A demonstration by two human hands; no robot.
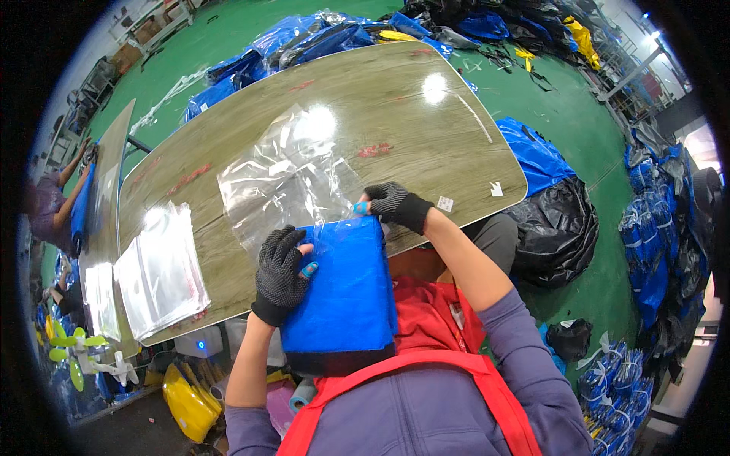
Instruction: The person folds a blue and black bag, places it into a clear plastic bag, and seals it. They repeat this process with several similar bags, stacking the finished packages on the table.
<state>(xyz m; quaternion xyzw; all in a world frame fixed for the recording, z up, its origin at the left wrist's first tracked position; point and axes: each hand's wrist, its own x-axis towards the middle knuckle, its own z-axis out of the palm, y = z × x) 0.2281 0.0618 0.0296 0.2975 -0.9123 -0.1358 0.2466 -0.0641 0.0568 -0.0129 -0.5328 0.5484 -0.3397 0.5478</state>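
A blue folded plastic sheet [338,292] with a dark lower end lies against my front, its far end at the table edge. A clear plastic bag [285,178] lies crumpled on the table, its near part overlapping the sheet's far end. My left hand [281,275], in a dark dotted glove with bare fingertips, is closed on the sheet's left edge, the thumb on top. At the far right corner my right hand [394,207], gloved alike, pinches the bag's edge by the sheet. Blue wraps show on thumb and fingertip.
A stack of clear bags [163,273] lies at the left of the wood-patterned table [426,144]. Blue and black plastic heaps [559,228] sit on the floor around. At far left, a co-worker [57,201] handles blue material. A green fan [78,353] stands lower left.
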